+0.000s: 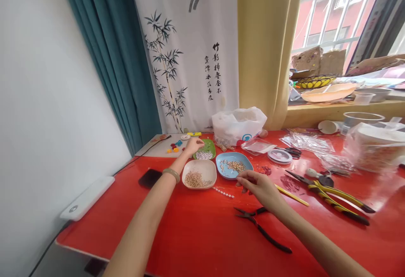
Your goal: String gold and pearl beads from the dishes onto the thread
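Observation:
My left hand, a bangle on its wrist, reaches over the left edge of a green dish of clear, silvery beads. Its fingertips are drawn together, and anything between them is too small to tell. Beside the front right edge of a blue dish of gold beads, my right hand is closed in a pinch; what it holds cannot be made out. A cream dish of small gold beads stands between my arms. A short row of pearly beads lies in front of it.
Black-handled pliers lie near my right forearm, with larger yellow-and-black pliers and a yellow stick farther right. A dark phone rests left. Behind the dishes stands a white plastic bag; clear packets are scattered right.

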A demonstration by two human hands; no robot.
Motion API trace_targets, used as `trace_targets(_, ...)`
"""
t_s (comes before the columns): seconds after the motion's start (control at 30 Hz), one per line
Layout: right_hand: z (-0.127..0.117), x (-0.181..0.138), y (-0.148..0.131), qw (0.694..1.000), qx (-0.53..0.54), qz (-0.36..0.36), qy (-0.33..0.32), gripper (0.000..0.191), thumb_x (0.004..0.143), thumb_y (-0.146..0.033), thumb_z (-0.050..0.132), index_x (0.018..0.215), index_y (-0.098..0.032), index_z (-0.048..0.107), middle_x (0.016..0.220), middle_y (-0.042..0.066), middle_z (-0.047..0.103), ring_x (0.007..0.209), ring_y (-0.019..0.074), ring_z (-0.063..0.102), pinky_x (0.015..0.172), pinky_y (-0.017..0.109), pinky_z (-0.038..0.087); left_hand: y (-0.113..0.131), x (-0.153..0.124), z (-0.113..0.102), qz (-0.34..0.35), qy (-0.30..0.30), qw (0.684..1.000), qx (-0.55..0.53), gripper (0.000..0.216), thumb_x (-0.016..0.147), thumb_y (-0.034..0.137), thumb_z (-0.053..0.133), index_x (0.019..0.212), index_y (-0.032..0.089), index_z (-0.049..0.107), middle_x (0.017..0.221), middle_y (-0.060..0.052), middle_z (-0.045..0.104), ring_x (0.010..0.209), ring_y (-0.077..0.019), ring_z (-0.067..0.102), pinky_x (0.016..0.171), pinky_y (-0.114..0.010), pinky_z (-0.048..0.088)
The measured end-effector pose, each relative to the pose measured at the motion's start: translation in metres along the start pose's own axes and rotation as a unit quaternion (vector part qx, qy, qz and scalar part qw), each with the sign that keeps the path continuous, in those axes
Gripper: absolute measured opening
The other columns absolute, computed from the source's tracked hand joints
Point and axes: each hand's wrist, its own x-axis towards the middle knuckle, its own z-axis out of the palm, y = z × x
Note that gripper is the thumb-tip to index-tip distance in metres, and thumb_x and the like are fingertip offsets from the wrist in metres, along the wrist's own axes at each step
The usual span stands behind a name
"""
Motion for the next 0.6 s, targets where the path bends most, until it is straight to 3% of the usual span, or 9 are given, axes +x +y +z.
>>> trace_targets(0.1,0.0,0.001,0.001,1.0,-0.003,-0.009,0.004,0.02,0.075,-0.036,0.046,0.073,-0.018,0.054,0.07,0.003,0.064,0.054,0.0122,0.056,0.051,0.023,0.04,0.011,-0.019,0.009,-0.016,0.002,0.996,-0.086,0.009,0.064,0.018,0.065,0.067,0.011,0.061,0.065,-0.005,0.064,0.06,-0.0111,0.057,0.068,-0.028,0.047)
trace_targets(0.2,-0.001,0.0,-0.001,1.0,-0.013,-0.021,0.02,0.02,0.076,-0.035,0.046,0.072,-0.018,0.056,0.068,0.002,0.065,0.056,0.0131,0.055,0.055,0.024,0.041,0.026,-0.057,0.024,-0.023,-0.033,0.986,-0.163,0.013,0.07,0.019,0.062,0.081,0.013,0.06,0.081,-0.005,0.065,0.071,-0.0096,0.06,0.074,-0.025,0.047)
trace_targets(0.27,0.0,-0.003,-0.004,0.998,-0.027,-0.031,0.04,0.02,0.076,-0.033,0.046,0.068,-0.018,0.056,0.066,0.002,0.065,0.06,0.0144,0.056,0.059,0.025,0.042,0.036,-0.087,0.035,-0.037,-0.065,0.976,-0.206,0.014,0.07,0.019,0.062,0.083,0.013,0.06,0.081,-0.004,0.065,0.071,-0.0082,0.06,0.073,-0.022,0.048)
trace_targets(0.37,0.001,-0.007,-0.011,0.995,-0.039,-0.051,0.072,0.02,0.074,-0.031,0.046,0.063,-0.018,0.056,0.064,0.002,0.064,0.064,0.0157,0.056,0.062,0.026,0.041,0.049,-0.124,0.05,-0.14,-0.127,0.904,-0.383,0.018,0.063,0.014,0.07,0.078,0.012,0.061,0.072,-0.002,0.064,0.062,-0.0061,0.059,0.064,-0.017,0.048)
trace_targets(0.43,0.002,-0.009,-0.015,0.994,-0.038,-0.063,0.083,0.02,0.074,-0.03,0.045,0.062,-0.018,0.055,0.063,0.002,0.063,0.063,0.0156,0.056,0.062,0.026,0.041,0.055,-0.137,0.056,-0.167,-0.138,0.887,-0.408,0.019,0.061,0.014,0.071,0.077,0.012,0.062,0.07,-0.002,0.064,0.06,-0.0062,0.059,0.058,-0.015,0.047)
trace_targets(0.6,0.003,-0.013,-0.017,0.99,-0.052,-0.086,0.099,0.018,0.074,-0.028,0.045,0.06,-0.019,0.052,0.06,0.001,0.06,0.058,0.0141,0.053,0.055,0.024,0.039,0.059,-0.143,0.059,-0.173,-0.134,0.885,-0.41,0.02,0.06,0.015,0.072,0.077,0.01,0.063,0.071,-0.002,0.064,0.061,-0.0069,0.059,0.055,-0.015,0.047)
